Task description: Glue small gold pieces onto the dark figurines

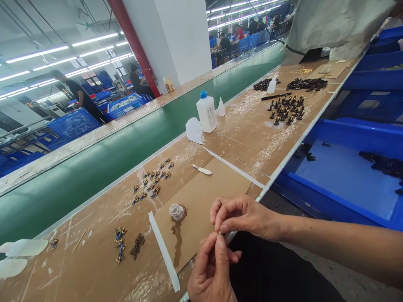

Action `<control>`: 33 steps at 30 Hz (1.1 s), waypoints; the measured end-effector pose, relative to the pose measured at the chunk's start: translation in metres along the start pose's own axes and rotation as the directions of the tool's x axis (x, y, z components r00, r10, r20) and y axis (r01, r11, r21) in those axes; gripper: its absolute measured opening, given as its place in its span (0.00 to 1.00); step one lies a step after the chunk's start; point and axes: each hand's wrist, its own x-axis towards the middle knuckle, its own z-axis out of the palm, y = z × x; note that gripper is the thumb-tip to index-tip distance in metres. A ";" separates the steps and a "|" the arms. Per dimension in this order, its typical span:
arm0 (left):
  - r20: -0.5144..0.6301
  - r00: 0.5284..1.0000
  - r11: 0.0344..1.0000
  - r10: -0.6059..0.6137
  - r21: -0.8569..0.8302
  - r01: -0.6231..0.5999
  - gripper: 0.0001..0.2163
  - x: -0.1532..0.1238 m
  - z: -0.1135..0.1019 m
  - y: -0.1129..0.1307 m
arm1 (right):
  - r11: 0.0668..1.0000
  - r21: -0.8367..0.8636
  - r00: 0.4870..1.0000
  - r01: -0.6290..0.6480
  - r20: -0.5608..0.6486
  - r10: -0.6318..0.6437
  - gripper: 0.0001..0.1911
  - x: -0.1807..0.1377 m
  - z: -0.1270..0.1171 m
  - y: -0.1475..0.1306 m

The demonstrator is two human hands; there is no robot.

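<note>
My left hand point(211, 268) is closed in a pinch at the table's near edge, its thumb and forefinger pressed together. Fingertip to fingertip with it, my right hand point(244, 216) pinches from above. Whatever sits between them is too small and covered to name. Just beyond lies a brown cardboard sheet point(201, 201). On it stand a small clear cup point(177, 212), with a dark wet streak beside it, and a white-handled small tool point(203, 170). Left of the cardboard are small blue-and-gold pieces point(120, 243) and a cluster of dark rings point(137, 246).
A white bottle with blue cap point(207, 113) and a dropper bottle point(221, 108) stand farther back. More small pieces point(154, 180) and dark-and-gold parts point(287, 110) lie on the table. A green conveyor belt point(126, 167) runs behind. Blue bins point(343, 167) sit at right. People work in the distance.
</note>
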 end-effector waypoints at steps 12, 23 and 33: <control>0.117 0.928 0.906 0.353 0.203 -0.370 0.03 -0.001 -0.004 0.000 | 0.994 -0.048 0.993 0.101 -0.048 -0.104 0.02 -0.003 0.005 0.005; 0.253 0.810 0.763 0.530 0.273 -0.585 0.10 0.003 -0.016 -0.010 | 0.986 -0.084 0.989 0.147 0.032 -0.145 0.03 -0.003 -0.001 0.002; 0.195 0.876 0.862 0.441 0.180 -0.474 0.07 0.001 -0.009 -0.007 | 0.984 -0.038 0.984 0.175 -0.023 -0.176 0.04 -0.005 0.008 0.003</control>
